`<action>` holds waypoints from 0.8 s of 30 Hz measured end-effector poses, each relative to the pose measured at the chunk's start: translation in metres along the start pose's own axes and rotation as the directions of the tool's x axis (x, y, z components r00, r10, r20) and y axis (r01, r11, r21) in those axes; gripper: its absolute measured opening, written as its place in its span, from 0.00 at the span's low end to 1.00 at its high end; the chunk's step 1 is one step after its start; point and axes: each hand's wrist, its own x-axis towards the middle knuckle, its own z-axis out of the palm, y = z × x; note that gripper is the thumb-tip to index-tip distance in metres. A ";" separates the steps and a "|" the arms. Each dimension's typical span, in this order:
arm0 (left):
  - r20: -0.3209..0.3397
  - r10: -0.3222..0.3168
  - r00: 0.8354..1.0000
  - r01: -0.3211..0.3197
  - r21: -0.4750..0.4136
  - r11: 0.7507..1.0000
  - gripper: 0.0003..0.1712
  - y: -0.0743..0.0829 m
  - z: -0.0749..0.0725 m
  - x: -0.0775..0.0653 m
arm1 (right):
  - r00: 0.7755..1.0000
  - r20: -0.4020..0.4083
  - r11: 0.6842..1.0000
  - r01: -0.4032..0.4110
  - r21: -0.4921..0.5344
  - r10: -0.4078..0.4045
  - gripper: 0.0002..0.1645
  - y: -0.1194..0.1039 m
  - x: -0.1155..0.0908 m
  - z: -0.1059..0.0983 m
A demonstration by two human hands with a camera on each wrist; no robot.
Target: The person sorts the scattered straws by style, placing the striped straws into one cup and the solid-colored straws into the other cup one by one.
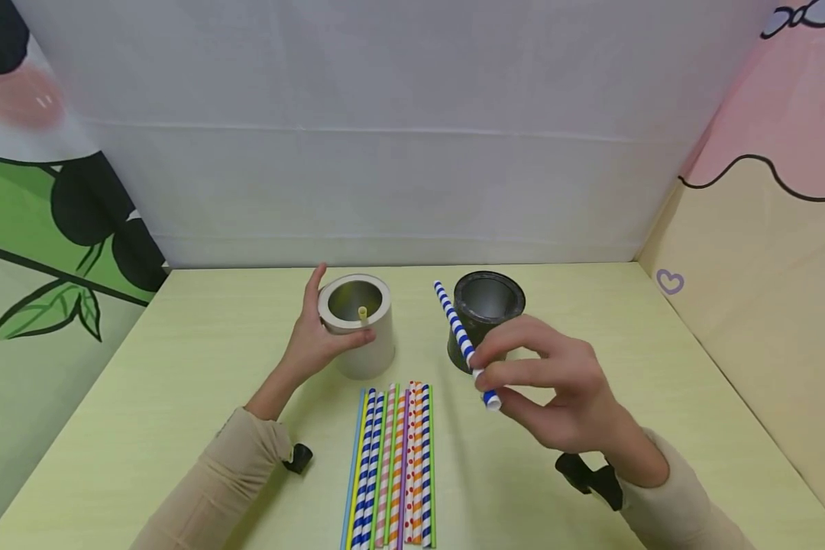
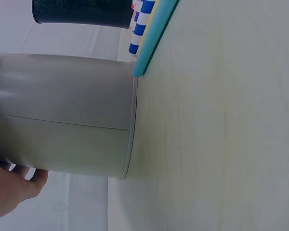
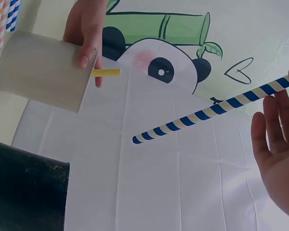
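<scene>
My left hand (image 1: 316,336) grips the white can (image 1: 371,355) around its upper side, thumb at the front by the rim. The can stands upright on the table, with the end of a yellow straw (image 3: 108,72) showing at its mouth. My right hand (image 1: 557,382) pinches a blue-and-white striped paper straw (image 1: 454,321) near its lower end. This straw slants up and away, overlapping the left edge of the black can (image 3: 29,187) in the head view. In the right wrist view it stretches clear of both cans, with the fingertips at one end.
A row of several colored straws (image 1: 393,466), some plain and some striped or dotted, lies side by side on the light table (image 1: 206,367) in front of the cans. Behind stands a white cloth wall (image 1: 399,183), with printed panels at both sides.
</scene>
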 end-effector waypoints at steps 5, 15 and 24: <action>-0.002 0.000 1.000 0.000 -0.002 1.000 0.71 0.000 0.000 0.000 | 0.997 -0.070 0.996 -0.036 0.081 0.041 0.05 0.004 -0.002 0.001; -0.008 -0.006 1.000 0.006 0.003 1.000 0.70 0.000 0.000 0.002 | 0.955 -0.237 0.975 -0.142 0.168 0.180 0.09 0.017 -0.009 0.002; -0.006 -0.011 1.000 0.011 -0.003 1.000 0.70 0.003 0.000 0.000 | 0.901 -0.347 0.965 -0.228 0.131 0.260 0.13 0.027 -0.005 0.004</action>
